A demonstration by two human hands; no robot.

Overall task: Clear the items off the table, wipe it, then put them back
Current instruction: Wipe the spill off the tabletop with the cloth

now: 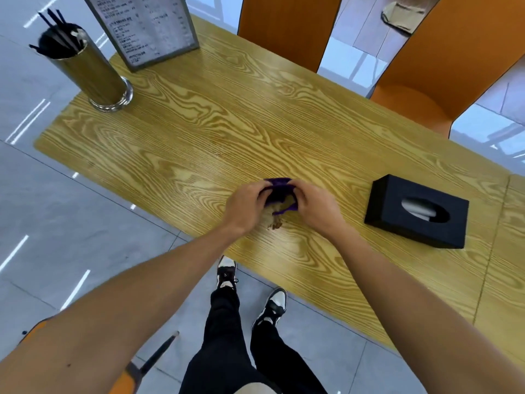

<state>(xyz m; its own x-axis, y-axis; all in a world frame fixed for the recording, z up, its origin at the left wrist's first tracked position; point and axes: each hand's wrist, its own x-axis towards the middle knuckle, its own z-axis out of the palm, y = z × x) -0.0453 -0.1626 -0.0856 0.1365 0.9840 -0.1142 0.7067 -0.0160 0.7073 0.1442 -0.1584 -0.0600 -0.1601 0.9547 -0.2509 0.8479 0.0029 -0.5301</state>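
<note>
bare forearms, black trousers (227, 351), black-and-white sneakers (271, 307).

Eatery dining area, standing menu (147, 27), chopstick holder (93, 72), tissue box (417, 211), orange chairs (287, 27)

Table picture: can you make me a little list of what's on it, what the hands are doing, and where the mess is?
table: wooden top, wood grain pattern
left hand: grips the purple cloth
right hand: grips the same cloth from the other side
mess: brown crumbs on the table just under the cloth, near the front edge
tissue box: black, to the right of the hands
cup: metal holder with dark sticks, far left corner
menu stand: upright, beside the cup
chairs: orange, behind the table
</note>
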